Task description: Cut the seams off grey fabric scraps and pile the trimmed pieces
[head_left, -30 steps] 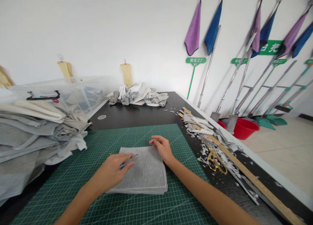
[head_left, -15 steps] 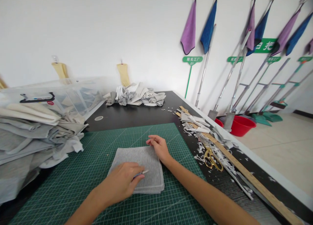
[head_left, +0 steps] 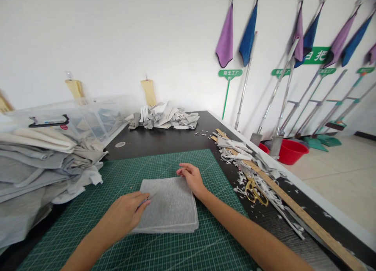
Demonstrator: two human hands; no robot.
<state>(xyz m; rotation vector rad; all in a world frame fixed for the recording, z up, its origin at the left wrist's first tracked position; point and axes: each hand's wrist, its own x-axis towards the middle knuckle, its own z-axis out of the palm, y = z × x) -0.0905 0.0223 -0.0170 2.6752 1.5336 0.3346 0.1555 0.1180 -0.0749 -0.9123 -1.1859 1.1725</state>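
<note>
A stack of grey cloth pieces with pale edges lies on the green cutting mat. Over the stack's left edge is my left hand, closed in a pinch on a small thin tool; its tip points right over the cloth, and most of it is hidden by the fingers. My right hand rests at the top right corner of the stack, its fingers loosely curled and partly apart, with nothing seen in them.
Left, a heap of grey fabric stands before a clear plastic bin. More scraps lie at the back. At right are gold-handled scissors, a wooden ruler and cut bits. A red basin is on the floor.
My left hand has moved left across the stack with the small tool, uncovering more of the grey cloth. My right hand has stayed at the top right corner.
</note>
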